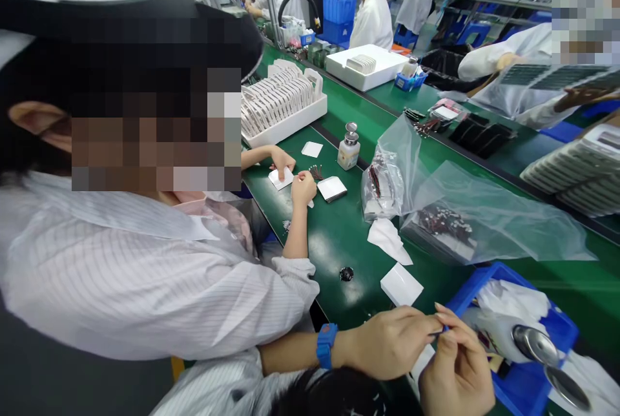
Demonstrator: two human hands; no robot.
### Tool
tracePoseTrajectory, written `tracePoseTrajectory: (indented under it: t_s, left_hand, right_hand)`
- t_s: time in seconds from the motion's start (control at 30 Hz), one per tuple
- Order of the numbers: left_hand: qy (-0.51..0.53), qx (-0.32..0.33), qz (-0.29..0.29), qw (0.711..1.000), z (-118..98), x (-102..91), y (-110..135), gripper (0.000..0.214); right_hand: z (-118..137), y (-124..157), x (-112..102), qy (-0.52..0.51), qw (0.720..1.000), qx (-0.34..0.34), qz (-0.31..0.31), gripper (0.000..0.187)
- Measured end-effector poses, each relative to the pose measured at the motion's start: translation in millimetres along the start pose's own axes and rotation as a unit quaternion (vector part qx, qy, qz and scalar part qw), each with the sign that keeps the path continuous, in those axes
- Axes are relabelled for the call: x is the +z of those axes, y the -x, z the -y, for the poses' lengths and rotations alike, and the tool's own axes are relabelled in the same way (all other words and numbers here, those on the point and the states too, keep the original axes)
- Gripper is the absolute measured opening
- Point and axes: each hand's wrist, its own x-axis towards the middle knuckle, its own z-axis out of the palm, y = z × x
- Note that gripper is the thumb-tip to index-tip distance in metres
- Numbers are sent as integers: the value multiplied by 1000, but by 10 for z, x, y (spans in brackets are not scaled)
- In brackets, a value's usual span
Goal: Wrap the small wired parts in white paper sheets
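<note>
My left hand (392, 342), with a blue strap (326, 345) around its wrist, reaches in from the bottom of the view. Its fingertips are pinched together and meet those of my right hand (458, 364). Between them shows a small dark, thin piece, too small to name. Partly hidden under my hands lies a white sheet (422, 364) on the green tabletop. Just beyond is a white square block (402, 285). Right beside my right hand stands a blue basket (504, 274) holding white wipes and a bottle with a metal cap (535, 345).
Close on my left, a co-worker (145, 274) handles a white square (281, 178). Clear bags (508, 216) of wired parts, a crumpled wipe (387, 240) and a pump bottle (349, 148) lie farther along. A white tray (290, 122) of upright frames stands beyond.
</note>
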Motion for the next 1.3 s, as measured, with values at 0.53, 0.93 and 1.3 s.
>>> tracePoseTrajectory:
  t_s: [0.53,0.93,1.3]
  left_hand:
    - [95,-27,-56,994,12,-92,-89,38]
    - [110,56,-95,988,-91,-48,-371,36]
    - [181,220,-116,952,-519,-183,-1070,34]
  right_hand:
    - [52,-65,-64,-26,999,-19,38,12]
    - [221,-213,-251,2,995,-96,22,8]
    - [746,-647,-472,-17,951,-258,-170,5]
